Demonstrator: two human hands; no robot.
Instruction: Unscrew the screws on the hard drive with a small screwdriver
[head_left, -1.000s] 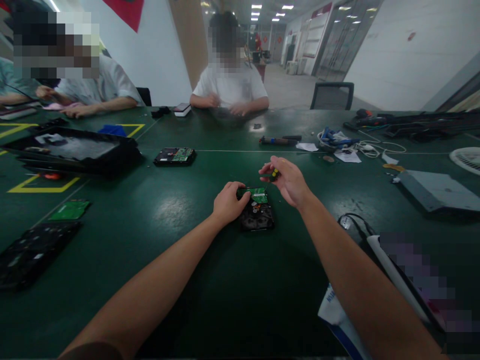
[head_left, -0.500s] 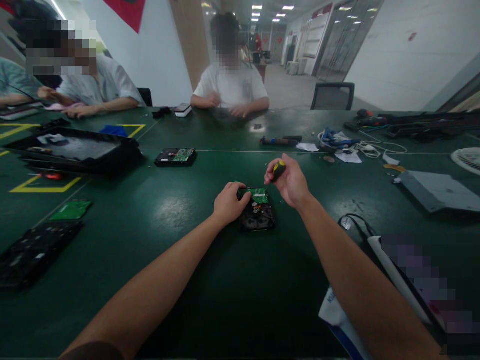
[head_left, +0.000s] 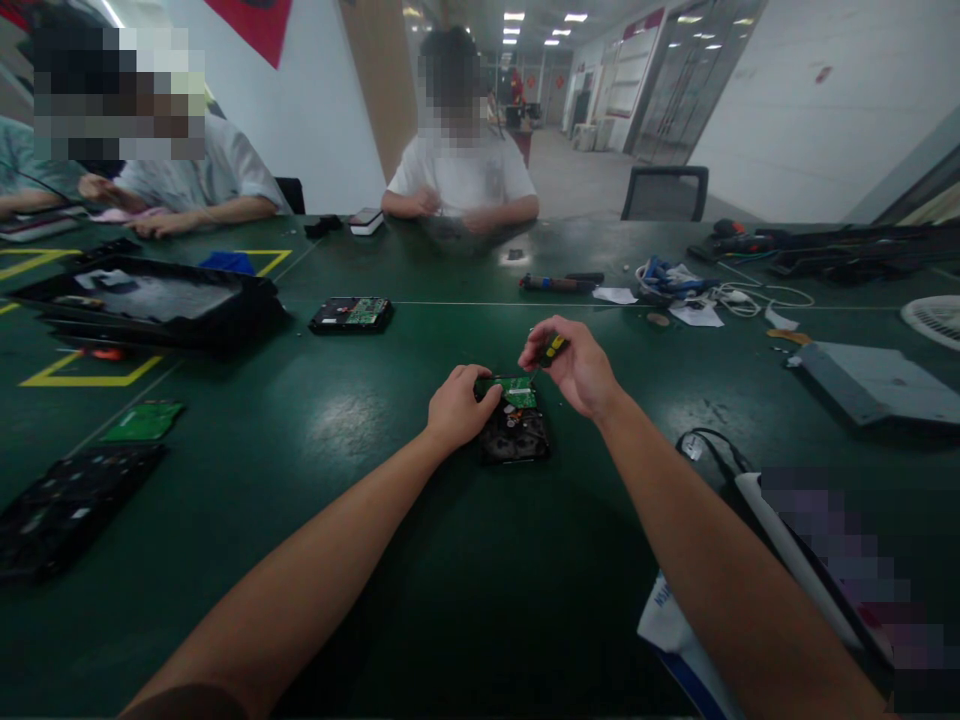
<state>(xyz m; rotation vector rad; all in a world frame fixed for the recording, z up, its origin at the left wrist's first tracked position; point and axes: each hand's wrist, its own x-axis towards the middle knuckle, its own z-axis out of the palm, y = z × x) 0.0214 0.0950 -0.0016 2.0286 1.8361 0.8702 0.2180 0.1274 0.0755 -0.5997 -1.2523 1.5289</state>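
Observation:
A black hard drive (head_left: 516, 428) with a green circuit board (head_left: 517, 391) on its far end lies on the green table in front of me. My left hand (head_left: 459, 406) grips the drive's left edge, fingers curled on it. My right hand (head_left: 576, 365) is closed round a small screwdriver (head_left: 553, 348) with a yellow and black handle. The screwdriver slants down toward the board's far right corner.
A second hard drive (head_left: 351, 313) lies farther left. A black tray (head_left: 142, 300) and a loose green board (head_left: 141, 421) are at the left, a grey case (head_left: 877, 380) and cables (head_left: 675, 280) at the right. Two people sit across the table. A white bag (head_left: 750, 600) lies near right.
My right hand lifted the screwdriver upright half a second ago and has now tipped it back down toward the board. My left hand has stayed on the drive.

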